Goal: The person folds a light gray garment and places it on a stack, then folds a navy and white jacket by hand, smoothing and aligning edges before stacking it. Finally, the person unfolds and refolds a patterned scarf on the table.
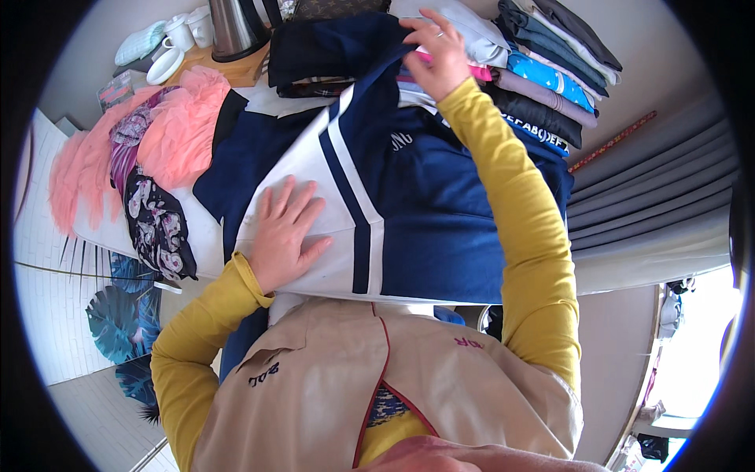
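Note:
A navy garment with white panels and stripes [436,236] lies spread in front of me and bears white lettering. My left hand [286,233] rests flat on its white panel, fingers apart, holding nothing. At the far side, my right hand [436,56] has the garment's raised navy edge between thumb and fingers. From there a slanting fold runs down towards the left. A ring shows on one finger of that hand. The fingertips' exact hold is partly hidden.
Folded clothes [548,76] are stacked at the far right, dark folded clothes [330,53] at the back. Coral tulle fabric [183,130] and a patterned scarf [156,224] lie left. Behind them, a metal kettle [236,29] and white cups [180,32] stand on a wooden board [245,74].

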A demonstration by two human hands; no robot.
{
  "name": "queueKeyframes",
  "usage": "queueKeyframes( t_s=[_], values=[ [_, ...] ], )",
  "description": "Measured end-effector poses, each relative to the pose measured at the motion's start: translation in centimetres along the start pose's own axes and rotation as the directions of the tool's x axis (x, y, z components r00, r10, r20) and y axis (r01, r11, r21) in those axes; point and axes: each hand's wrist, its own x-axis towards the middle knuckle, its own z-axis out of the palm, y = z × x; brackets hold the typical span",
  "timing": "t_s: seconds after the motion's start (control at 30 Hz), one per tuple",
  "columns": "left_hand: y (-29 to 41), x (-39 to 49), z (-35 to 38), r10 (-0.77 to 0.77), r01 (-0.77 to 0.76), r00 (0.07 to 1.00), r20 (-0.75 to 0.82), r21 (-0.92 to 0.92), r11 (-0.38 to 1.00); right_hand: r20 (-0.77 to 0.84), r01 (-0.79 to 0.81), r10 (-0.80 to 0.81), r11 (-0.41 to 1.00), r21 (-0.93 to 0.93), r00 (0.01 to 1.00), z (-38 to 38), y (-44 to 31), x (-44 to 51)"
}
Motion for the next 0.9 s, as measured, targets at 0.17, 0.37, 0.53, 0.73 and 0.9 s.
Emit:
queueKeyframes(
  t_s=[0.17, 0.37, 0.53, 0.73, 0.9],
  values=[
    [0.0, -0.1, 0.3, -0.009, 0.009, 1.000, -0.005, 0.023, 1.000, -0.001, 0.145, -0.148, 0.972, 0.185, 0.989, -8.4, -5.5, 1.7],
    [0.3, -0.1, 0.6, -0.003, 0.004, 1.000, -0.013, 0.082, 0.997, 0.278, -0.345, 0.227, 0.777, 0.526, 0.933, -13.6, -12.7, -0.3],
    [0.3, -0.3, 1.0, -0.003, 0.005, 1.000, -0.023, 0.119, 0.993, 0.312, -0.315, 0.230, 0.913, 0.258, 0.922, -15.5, -13.0, -0.8],
    [0.6, -0.2, 0.0, 0.019, -0.022, 1.000, 0.023, 0.115, 0.993, 0.267, -0.275, 0.249, 0.959, 0.068, 0.931, -13.3, -11.6, -1.0],
    [0.3, 0.2, -4.2, 0.027, -0.038, 0.936, 0.352, 0.024, 0.999, 0.173, -0.160, 0.157, 0.987, 0.009, 0.972, -10.2, -9.3, -0.4]
  ],
)
